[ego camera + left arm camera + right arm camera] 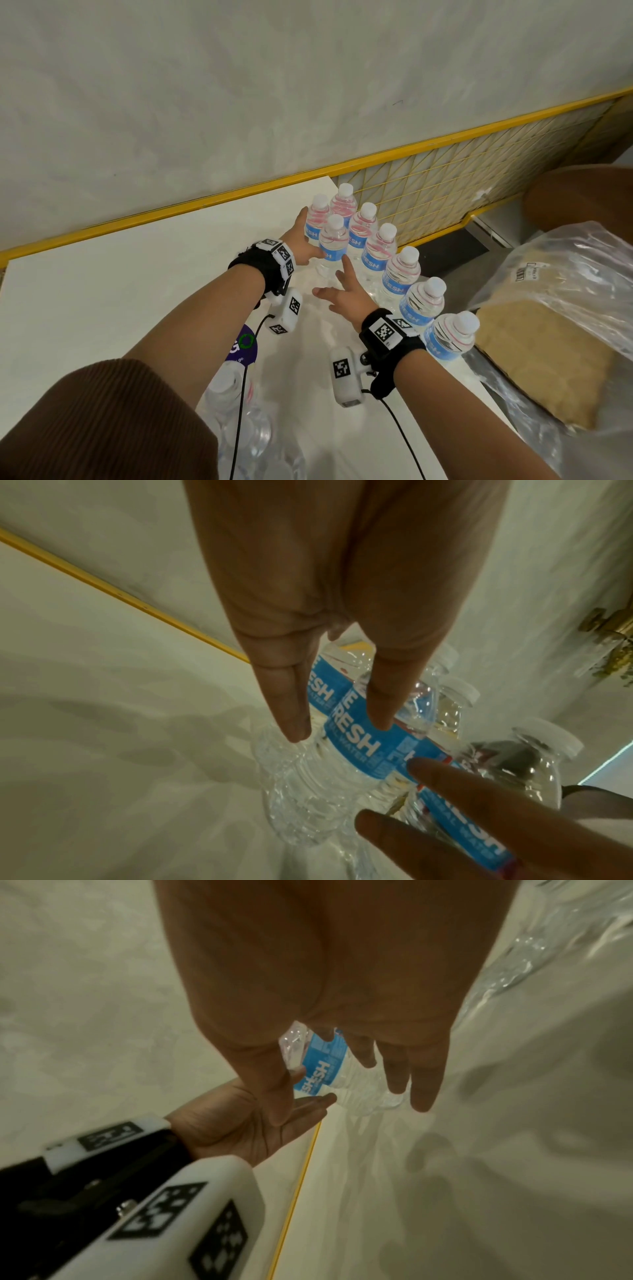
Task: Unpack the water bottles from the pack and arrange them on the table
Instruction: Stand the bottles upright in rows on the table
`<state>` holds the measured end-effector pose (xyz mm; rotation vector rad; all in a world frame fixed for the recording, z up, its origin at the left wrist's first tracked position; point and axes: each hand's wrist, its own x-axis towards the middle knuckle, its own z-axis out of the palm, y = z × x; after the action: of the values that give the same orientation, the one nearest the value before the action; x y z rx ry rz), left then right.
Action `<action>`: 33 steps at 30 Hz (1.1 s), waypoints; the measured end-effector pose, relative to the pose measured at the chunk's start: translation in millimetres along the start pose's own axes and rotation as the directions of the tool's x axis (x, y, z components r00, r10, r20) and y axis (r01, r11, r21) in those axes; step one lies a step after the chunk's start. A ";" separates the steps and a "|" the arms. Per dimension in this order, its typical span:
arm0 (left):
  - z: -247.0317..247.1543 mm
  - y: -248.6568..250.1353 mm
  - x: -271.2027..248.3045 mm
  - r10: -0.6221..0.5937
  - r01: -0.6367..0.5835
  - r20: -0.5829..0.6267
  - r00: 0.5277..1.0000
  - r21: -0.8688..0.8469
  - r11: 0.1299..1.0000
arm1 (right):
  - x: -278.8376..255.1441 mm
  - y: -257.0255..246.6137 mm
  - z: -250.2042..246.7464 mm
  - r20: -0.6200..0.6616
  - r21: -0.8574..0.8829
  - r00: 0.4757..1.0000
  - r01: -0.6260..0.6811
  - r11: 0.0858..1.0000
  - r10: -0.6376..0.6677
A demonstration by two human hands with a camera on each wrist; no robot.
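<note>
Eight upright water bottles (374, 253) on table (120, 287), two hands — left hand (300, 244), right hand (346, 291) — spread beside one.

Brown ribbed sleeve (102, 421) on left arm, pushed up. Black strap (390, 346) round each wrist, white tag plates with black square codes. White camera block (346, 377) under each wrist, thin black cable (239, 411) trailing.
</note>
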<state>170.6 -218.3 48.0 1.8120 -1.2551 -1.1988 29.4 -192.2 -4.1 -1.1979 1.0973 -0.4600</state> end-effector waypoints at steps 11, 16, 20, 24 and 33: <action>-1.9 -2.7 5.0 0.019 -0.019 -0.023 1.000 -0.012 1.000 | 3.1 -7.8 -0.2 0.020 -0.031 1.000 0.006 0.999 -0.005; -2.4 -1.8 6.8 0.018 -0.018 -0.014 1.000 0.018 1.000 | 3.0 -8.9 0.7 0.013 -0.065 0.999 0.033 0.997 -0.032; -2.9 -1.5 7.4 0.025 -0.025 -0.003 1.000 0.043 0.999 | 3.2 -9.4 -1.0 0.010 -0.083 1.000 0.029 0.996 -0.028; -3.9 -0.7 8.2 0.009 -0.009 0.011 1.000 0.047 0.999 | 3.4 -9.8 -2.9 0.018 -0.075 1.000 0.014 0.997 -0.013; -15.7 -13.0 -5.5 -0.292 0.268 0.054 0.955 0.273 0.924 | -32.5 -1.5 -7.0 0.073 -0.210 0.995 -0.057 0.976 0.073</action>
<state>189.1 -208.6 44.8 2.2134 -1.2881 -1.3347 9.3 -170.7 11.5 -1.3472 1.1324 -0.2485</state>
